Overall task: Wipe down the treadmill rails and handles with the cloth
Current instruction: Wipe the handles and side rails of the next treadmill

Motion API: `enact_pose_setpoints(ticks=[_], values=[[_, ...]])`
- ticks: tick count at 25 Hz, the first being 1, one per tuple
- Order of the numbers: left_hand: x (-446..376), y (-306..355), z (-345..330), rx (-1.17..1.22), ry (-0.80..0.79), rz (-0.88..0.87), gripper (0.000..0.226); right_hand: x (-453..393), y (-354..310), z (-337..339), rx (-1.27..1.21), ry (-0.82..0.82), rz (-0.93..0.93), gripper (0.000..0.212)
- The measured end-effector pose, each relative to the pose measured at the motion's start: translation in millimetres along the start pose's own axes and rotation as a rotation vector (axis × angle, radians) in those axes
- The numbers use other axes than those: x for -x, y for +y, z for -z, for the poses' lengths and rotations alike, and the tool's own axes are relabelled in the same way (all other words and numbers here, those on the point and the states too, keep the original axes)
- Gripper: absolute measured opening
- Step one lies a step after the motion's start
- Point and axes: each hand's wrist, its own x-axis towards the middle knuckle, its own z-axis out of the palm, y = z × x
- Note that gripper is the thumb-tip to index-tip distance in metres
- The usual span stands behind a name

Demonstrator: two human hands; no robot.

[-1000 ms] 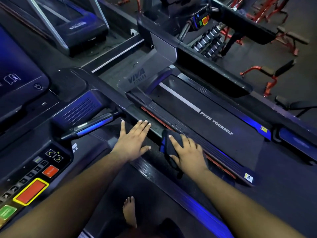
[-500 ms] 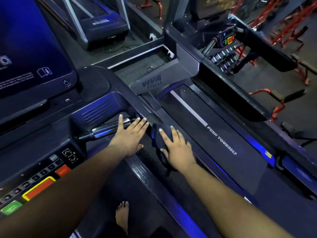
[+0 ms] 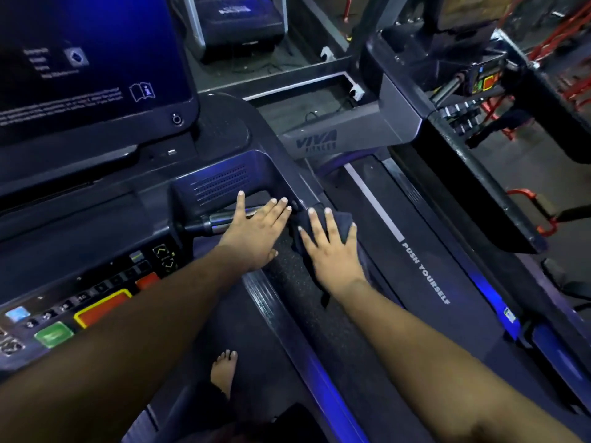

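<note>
A dark cloth (image 3: 340, 227) lies on the treadmill's right handrail (image 3: 300, 302), a dark speckled bar that runs toward me. My right hand (image 3: 329, 251) presses flat on the cloth with straight fingers. My left hand (image 3: 259, 230) rests open beside it, fingers spread over the inner end of a short metal grip handle (image 3: 220, 223) where the rail meets the console. Most of the cloth is hidden under my right palm.
The console (image 3: 96, 302) with red, green and orange buttons sits at the left under a dark screen (image 3: 89, 59). A neighbouring treadmill belt (image 3: 425, 276) marked PUSH YOURSELF runs to the right. My bare foot (image 3: 224, 372) stands on the belt below. Red gym benches (image 3: 543, 215) stand far right.
Both hands slid forward along the rail toward the console, the right one pushing the cloth. My left hand now covers the metal handle's end. My view moved forward too.
</note>
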Motion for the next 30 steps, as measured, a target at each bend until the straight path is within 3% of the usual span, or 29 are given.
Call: enact_pose_setpoints(ticks=[2,5,7,11,13,17,19,21,23,26,28,30], values=[[1,1,0,0.015,0.015,0.013,0.094,-6,-7,3,0.081,-0.056,0.013,0.067],[6,5,-5,0.001,0.016,-0.009,0.095,46,10,-14,0.277,-0.156,0.241,0.056],[9,7,-9,-0.018,0.028,-0.007,0.095,53,26,-11,0.301,-0.136,0.354,0.053],[9,13,-10,-0.049,0.022,0.027,0.091,-11,9,10,0.180,-0.065,0.196,0.061],[12,17,-13,-0.030,0.033,0.033,0.091,4,4,4,0.182,-0.093,0.170,0.056],[13,26,-18,-0.007,0.028,-0.002,0.094,97,32,-25,0.302,-0.186,0.415,0.046],[11,35,-17,0.005,0.016,-0.003,0.095,83,39,-24,0.316,-0.183,0.503,0.045],[6,43,-13,0.023,0.011,-0.008,0.094,52,29,-16,0.305,-0.097,0.432,0.051],[6,48,-15,0.037,0.035,0.001,0.094,49,19,-16,0.158,-0.035,0.210,0.059],[6,56,-17,0.052,0.023,-0.008,0.096,115,24,-36,-0.098,-0.027,-0.024,0.082],[4,63,-18,0.090,0.021,-0.012,0.098,150,34,-44,-0.162,-0.029,-0.071,0.093],[3,67,-16,0.118,0.029,-0.007,0.098,125,37,-37,-0.217,-0.015,-0.070,0.095]])
